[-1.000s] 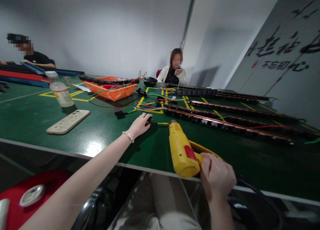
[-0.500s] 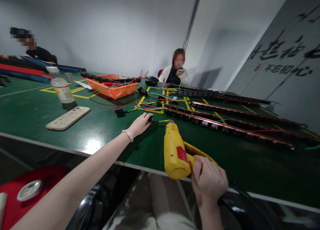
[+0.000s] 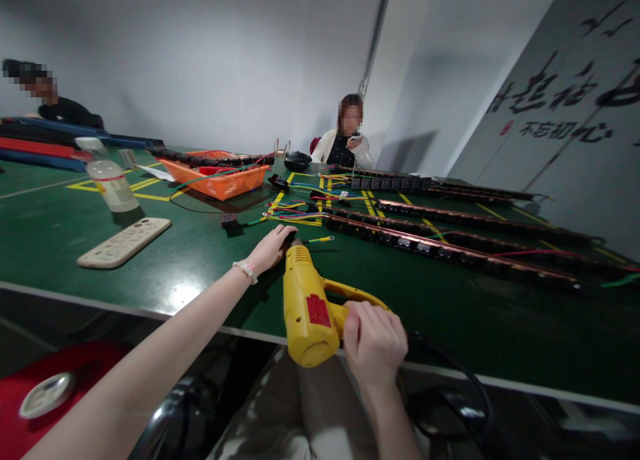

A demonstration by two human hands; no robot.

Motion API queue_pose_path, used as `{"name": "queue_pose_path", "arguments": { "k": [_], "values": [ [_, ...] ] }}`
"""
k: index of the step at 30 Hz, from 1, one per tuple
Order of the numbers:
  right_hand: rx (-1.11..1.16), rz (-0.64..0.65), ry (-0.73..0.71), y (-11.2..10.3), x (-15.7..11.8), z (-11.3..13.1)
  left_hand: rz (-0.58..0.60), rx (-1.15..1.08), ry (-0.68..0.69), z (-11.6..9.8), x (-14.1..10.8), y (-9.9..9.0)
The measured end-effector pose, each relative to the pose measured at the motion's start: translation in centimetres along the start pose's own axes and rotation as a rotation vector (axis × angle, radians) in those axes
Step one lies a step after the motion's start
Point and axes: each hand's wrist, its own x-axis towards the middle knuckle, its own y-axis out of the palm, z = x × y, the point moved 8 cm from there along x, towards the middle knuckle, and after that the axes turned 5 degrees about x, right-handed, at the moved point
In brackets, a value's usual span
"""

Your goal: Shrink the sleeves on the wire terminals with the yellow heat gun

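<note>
My right hand (image 3: 377, 340) is wrapped round the handle of a yellow heat gun (image 3: 307, 307) with a red label. The gun's nozzle points away from me, close beside my left hand. My left hand (image 3: 270, 248) is closed on a small black connector (image 3: 292, 236) just above the green table. From the connector a short green-and-yellow wire (image 3: 320, 240) with a ring terminal at its end sticks out to the right. The nozzle partly covers the near end of that wire.
Long copper-edged black strips (image 3: 440, 248) with coloured wires lie to the right. Farther back stand an orange basket (image 3: 225, 182) and a plastic bottle (image 3: 113, 183); a phone in a beige case (image 3: 125, 243) lies left. Two people sit beyond the green table (image 3: 210, 267).
The heat gun in my right hand has moved left, its nozzle passing from the wire's ring-terminal end to near the connector. My left hand still holds the connector. The view has shifted slightly.
</note>
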Motion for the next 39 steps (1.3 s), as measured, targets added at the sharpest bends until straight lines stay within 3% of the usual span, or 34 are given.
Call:
{"name": "queue_pose_path", "arguments": {
  "k": [8,17,24,29,34,39],
  "values": [
    [0.061,-0.002,0.048,-0.5,-0.2,-2.0,0.024,-0.032,-0.016,0.4,-0.1,-0.1],
    [-0.106,-0.028,0.066,-2.0,-0.5,-5.0,0.023,-0.036,-0.019,0.2,-0.3,-0.3],
    [-0.148,-0.052,0.083,-2.4,-0.7,-5.6,0.012,-0.044,-0.011,0.3,-0.3,-0.4],
    [-0.208,0.073,0.089,-2.0,0.1,-6.1,0.009,-0.034,-0.016,0.3,-0.3,-0.4],
    [-0.279,0.203,0.096,-1.4,0.6,-5.2,0.008,-0.003,-0.022,0.1,-0.3,-0.4],
    [-0.285,0.231,0.085,-0.4,0.1,-2.2,0.01,0.013,-0.039,0.2,-0.3,-0.3]
  ]
}}
